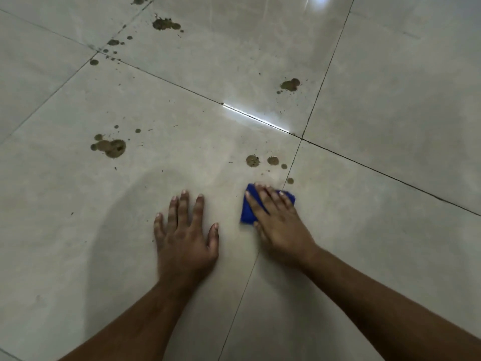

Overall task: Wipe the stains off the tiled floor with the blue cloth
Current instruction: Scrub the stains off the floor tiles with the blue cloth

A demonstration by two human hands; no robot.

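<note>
My right hand (pixel 279 221) lies flat on a folded blue cloth (pixel 247 211), pressing it onto the pale tiled floor (pixel 377 243). Its fingers cover most of the cloth. Just beyond the cloth sit small brown stains (pixel 253 161) and a dot (pixel 290 180) by the grout line. My left hand (pixel 183 230) rests palm down on the floor to the left of the cloth, fingers spread, holding nothing. A bigger brown stain (pixel 112 147) lies further left.
More brown stains mark the far tiles: one at the upper middle (pixel 164 24), one at the right (pixel 290 84), and several small spots near the tile corner (pixel 113 43). Dark grout lines cross the floor. A bright reflection (pixel 255 117) shines on a joint.
</note>
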